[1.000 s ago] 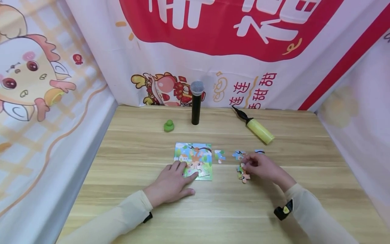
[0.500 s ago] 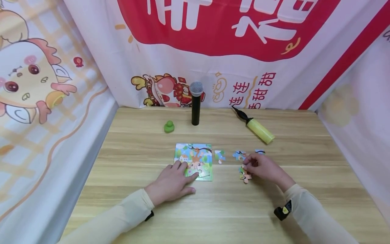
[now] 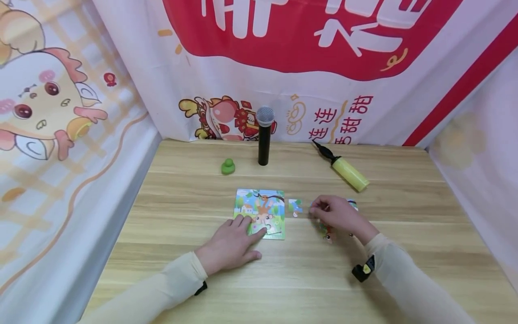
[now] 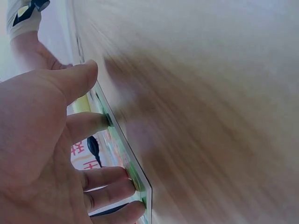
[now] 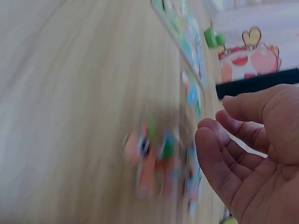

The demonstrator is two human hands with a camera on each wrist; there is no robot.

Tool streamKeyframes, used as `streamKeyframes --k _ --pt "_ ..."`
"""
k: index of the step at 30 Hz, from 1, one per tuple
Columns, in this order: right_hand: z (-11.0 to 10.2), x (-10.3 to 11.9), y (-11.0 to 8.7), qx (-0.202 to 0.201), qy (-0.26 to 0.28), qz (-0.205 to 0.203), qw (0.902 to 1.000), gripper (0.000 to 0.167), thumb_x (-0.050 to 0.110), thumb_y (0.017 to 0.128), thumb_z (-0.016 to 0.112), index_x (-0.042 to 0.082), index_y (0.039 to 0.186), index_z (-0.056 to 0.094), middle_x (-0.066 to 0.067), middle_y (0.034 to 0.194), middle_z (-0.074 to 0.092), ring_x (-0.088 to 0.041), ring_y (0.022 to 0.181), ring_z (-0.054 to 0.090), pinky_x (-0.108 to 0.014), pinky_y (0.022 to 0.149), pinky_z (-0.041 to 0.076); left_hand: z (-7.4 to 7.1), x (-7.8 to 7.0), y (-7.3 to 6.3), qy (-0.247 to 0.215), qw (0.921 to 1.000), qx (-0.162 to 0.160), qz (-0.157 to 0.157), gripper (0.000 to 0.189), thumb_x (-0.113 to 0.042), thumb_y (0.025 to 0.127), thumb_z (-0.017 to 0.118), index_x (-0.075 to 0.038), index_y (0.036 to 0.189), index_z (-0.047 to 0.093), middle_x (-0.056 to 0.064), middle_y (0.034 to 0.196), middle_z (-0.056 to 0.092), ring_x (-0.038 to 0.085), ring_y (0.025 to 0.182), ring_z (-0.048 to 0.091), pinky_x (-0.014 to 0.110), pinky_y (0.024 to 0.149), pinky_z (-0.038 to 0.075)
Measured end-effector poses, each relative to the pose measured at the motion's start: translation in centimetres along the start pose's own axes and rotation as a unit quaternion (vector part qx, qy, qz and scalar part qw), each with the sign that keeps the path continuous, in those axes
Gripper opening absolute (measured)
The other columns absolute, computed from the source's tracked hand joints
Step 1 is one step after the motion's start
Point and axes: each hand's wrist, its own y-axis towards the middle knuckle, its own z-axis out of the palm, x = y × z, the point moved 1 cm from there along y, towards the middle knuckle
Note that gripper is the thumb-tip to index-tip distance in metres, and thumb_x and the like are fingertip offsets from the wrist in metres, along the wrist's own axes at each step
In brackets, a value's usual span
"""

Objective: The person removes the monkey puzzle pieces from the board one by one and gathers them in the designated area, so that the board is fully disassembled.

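A square jigsaw puzzle board (image 3: 279, 195) with a monkey picture lies mid-table. My left hand (image 3: 230, 245) rests its fingertips on the board's lower left part, thumb out over the table; the left wrist view shows these fingers (image 4: 105, 179) at the board's edge. My right hand (image 3: 341, 216) hovers low over loose puzzle pieces right of the board, fingers bent. In the right wrist view its thumb and fingertips stand apart, with nothing visible between them. Below it lie a blurred pink puzzle piece (image 5: 147, 163) with an eye and a blue puzzle piece (image 5: 192, 179). The hand partly hides them.
Another puzzle piece (image 3: 295, 207) lies just right of the board. Behind stand a green toy duck (image 3: 228, 167) and an upright microphone (image 3: 264, 144). A yellow hand pump (image 3: 350, 174) lies at the back right. Printed cloth (image 3: 283, 85) hangs around the wooden table (image 3: 226, 297).
My right hand has shifted left toward the board, now covering more of the loose pieces. Earlier it was at the monkey-face piece, which slid slightly right. The left hand stays on the board.
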Motion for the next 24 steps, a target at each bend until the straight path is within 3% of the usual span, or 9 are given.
streamKeyframes --k 7,17,22,24 --pt "2.1 3.8 2.7 0.015 0.006 -0.020 0.9997 0.016 0.027 0.101 0.066 0.013 0.106 0.073 -0.001 0.094 0.068 -0.020 0.081 0.065 -0.035 0.066 0.054 -0.2 -0.2 -0.7 -0.020 0.9995 -0.024 0.006 0.067 -0.063 0.099 0.050 -0.022 0.152 0.051 0.016 0.134 0.049 0.029 0.117 0.046 0.047 0.095 0.047" --pt "5.7 8.1 7.3 0.040 -0.043 -0.085 0.9946 0.020 0.025 0.099 0.069 0.012 0.113 0.076 0.008 0.095 0.070 -0.012 0.082 0.061 -0.032 0.073 0.053 -0.2 0.5 -1.7 -0.017 0.9994 -0.029 -0.005 0.057 -0.060 0.099 0.053 -0.023 0.143 0.061 0.011 0.129 0.053 0.026 0.111 0.049 0.044 0.086 0.050" --pt "7.3 9.6 8.9 0.058 -0.077 -0.122 0.9878 0.025 0.019 0.098 0.069 0.007 0.118 0.075 0.002 0.100 0.070 -0.010 0.083 0.061 -0.032 0.080 0.053 0.0 0.7 -2.1 -0.017 0.9994 -0.030 -0.002 0.059 -0.059 0.100 0.053 -0.023 0.146 0.058 0.010 0.130 0.051 0.026 0.108 0.048 0.041 0.082 0.051" --pt "8.0 10.2 9.3 0.066 -0.093 -0.150 0.9821 0.020 0.016 0.097 0.068 0.007 0.112 0.077 0.000 0.098 0.069 -0.011 0.083 0.061 -0.032 0.082 0.053 0.0 0.6 -2.3 -0.018 0.9993 -0.033 -0.004 0.059 -0.058 0.099 0.054 -0.021 0.145 0.059 0.011 0.130 0.051 0.026 0.107 0.048 0.040 0.080 0.051"
